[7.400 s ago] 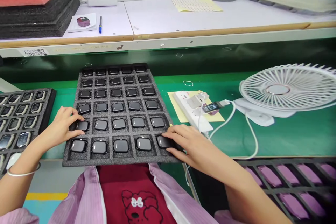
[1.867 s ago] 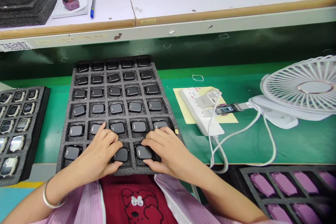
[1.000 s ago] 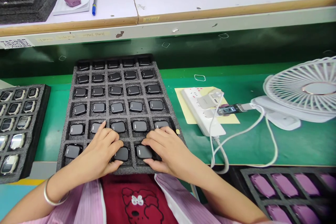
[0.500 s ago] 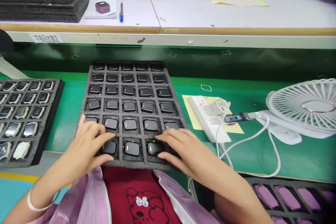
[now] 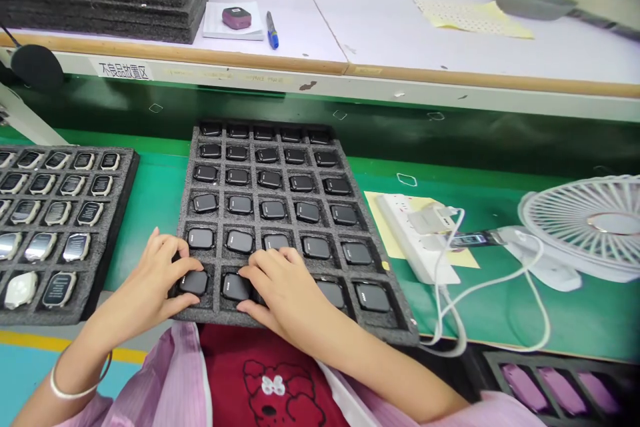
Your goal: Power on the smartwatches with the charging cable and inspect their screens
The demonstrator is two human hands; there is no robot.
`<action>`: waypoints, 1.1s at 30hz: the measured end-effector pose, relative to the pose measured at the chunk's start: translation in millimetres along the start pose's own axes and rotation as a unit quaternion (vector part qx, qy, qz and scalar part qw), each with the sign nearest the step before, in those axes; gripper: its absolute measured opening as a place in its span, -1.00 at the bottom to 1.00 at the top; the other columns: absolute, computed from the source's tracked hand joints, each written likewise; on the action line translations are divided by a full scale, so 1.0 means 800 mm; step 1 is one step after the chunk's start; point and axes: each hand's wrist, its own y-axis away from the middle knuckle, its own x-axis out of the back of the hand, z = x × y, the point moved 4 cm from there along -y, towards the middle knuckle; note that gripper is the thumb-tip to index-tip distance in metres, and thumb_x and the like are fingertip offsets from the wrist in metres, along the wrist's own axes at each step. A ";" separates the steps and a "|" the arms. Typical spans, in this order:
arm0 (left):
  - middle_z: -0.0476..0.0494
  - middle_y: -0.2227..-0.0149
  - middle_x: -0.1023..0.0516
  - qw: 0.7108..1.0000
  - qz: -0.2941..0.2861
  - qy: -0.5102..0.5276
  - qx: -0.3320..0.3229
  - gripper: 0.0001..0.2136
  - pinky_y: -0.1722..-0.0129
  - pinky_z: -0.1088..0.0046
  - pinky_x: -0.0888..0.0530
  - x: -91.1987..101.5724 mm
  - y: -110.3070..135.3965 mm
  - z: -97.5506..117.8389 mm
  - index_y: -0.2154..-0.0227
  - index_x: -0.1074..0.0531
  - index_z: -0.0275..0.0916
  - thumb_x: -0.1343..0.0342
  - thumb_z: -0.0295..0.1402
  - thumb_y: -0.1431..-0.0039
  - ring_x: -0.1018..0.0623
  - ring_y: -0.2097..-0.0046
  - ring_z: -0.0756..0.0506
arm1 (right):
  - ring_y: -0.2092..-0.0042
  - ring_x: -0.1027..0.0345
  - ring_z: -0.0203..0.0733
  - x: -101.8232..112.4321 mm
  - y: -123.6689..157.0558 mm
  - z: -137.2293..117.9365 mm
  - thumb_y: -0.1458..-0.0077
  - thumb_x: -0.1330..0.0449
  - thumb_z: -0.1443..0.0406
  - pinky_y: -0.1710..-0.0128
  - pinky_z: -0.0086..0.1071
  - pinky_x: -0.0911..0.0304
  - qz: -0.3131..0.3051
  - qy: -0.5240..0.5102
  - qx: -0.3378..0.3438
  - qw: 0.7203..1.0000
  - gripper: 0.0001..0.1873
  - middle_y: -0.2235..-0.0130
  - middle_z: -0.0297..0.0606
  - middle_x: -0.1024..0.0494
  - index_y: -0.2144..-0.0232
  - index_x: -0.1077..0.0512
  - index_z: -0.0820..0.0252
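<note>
The left grip (image 5: 156, 272) is pinching a corner watch (image 5: 194, 283) by opposite edges, and the right grip (image 5: 286, 293) is likewise clasping the adjoining watch (image 5: 234, 287), holds probably sparing the smooth dark faces. Both watches are sitting in front-row slots of the foam tray (image 5: 207, 314), which is resting on the green worktop (image 5: 146, 213). Speckled grey dividers (image 5: 257, 208) are separating the rounded-square watches, presumably preventing scratches.

I have a green counter (image 5: 154, 207) bearing a middle foam tray (image 5: 404, 317) and a left foam tray (image 5: 104, 230), both reaching its front edge; right of them I see a yellow sheet (image 5: 393, 240), thin pale loop (image 5: 407, 179), white cable (image 5: 547, 325) and white fan (image 5: 595, 230).
</note>
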 end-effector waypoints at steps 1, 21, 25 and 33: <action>-0.11 0.10 -0.33 1.000 0.000 0.002 0.000 -0.75 -0.28 -0.34 -0.07 0.000 0.000 -0.001 0.08 -0.41 -0.11 -0.19 -0.38 -0.18 -0.37 -0.01 -0.18 | 0.14 -0.37 -0.03 0.000 -0.001 0.001 -0.05 -0.39 0.12 0.10 -0.15 -0.10 -0.002 -0.006 0.000 1.000 -0.61 0.19 -0.18 -0.49 0.17 -0.47 0.25; -0.14 0.14 -0.35 0.996 0.043 -0.075 -0.031 -0.65 -0.18 -0.36 -0.23 -0.003 0.001 -0.001 0.09 -0.36 -0.15 -0.31 -0.39 -0.07 -0.37 0.09 -0.20 | 0.15 -0.32 -0.07 -0.007 -0.002 0.005 -0.10 -0.34 0.19 0.13 -0.18 -0.12 0.011 -0.045 -0.001 0.999 -0.68 0.19 -0.19 -0.51 0.13 -0.46 0.23; -0.14 0.12 -0.34 0.996 0.044 -0.073 -0.018 -0.68 -0.20 -0.33 -0.22 -0.004 0.001 -0.003 0.08 -0.39 -0.14 -0.28 -0.35 -0.10 -0.39 0.09 -0.19 | 0.16 -0.31 -0.09 -0.008 -0.003 0.006 -0.09 -0.35 0.17 0.13 -0.18 -0.10 0.008 -0.039 0.002 0.999 -0.65 0.19 -0.20 -0.51 0.12 -0.46 0.21; -0.11 0.18 -0.32 0.999 0.020 -0.034 -0.036 -0.72 -0.23 -0.33 -0.18 -0.008 0.002 -0.006 0.07 -0.37 -0.17 -0.22 -0.37 -0.16 -0.37 0.07 -0.18 | 0.20 -0.27 -0.10 -0.011 -0.004 0.004 -0.11 -0.32 0.19 0.14 -0.19 -0.06 0.005 -0.044 0.011 0.999 -0.72 0.21 -0.22 -0.52 0.17 -0.45 0.22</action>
